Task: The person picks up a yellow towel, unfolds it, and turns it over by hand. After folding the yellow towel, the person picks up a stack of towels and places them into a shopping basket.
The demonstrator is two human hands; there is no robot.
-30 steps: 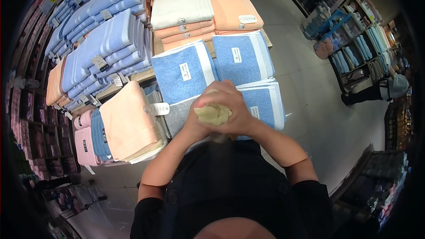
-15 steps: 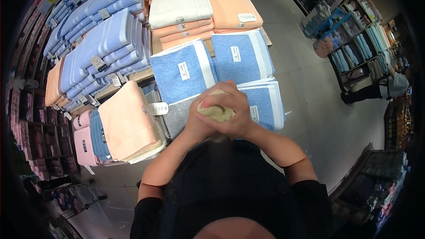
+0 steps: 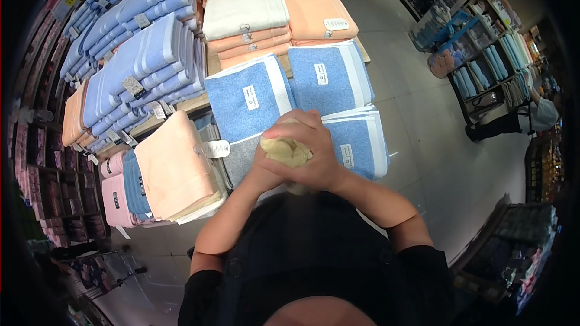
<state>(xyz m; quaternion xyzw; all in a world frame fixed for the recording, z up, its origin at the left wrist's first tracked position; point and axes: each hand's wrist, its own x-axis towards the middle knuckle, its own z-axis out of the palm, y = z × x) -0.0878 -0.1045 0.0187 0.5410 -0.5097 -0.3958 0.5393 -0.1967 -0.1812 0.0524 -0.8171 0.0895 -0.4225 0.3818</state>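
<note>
cloth point(image 3: 286, 152), pale yellow and wadded, sits between left hand point(image 3: 267, 174) and right hand point(image 3: 326, 160), fingers curled tightly round it, above the tabletop's point(image 3: 364, 54) near edge; blue towels point(image 3: 335, 90) line the right edge, a peach towel point(image 3: 172, 166) the near left.

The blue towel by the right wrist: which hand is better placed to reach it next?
Probably the right: the right grip is nearer that blue towel, while the left grip sits farther across. Both clasp the pale yellow bundle, so the right must let go first.
</note>
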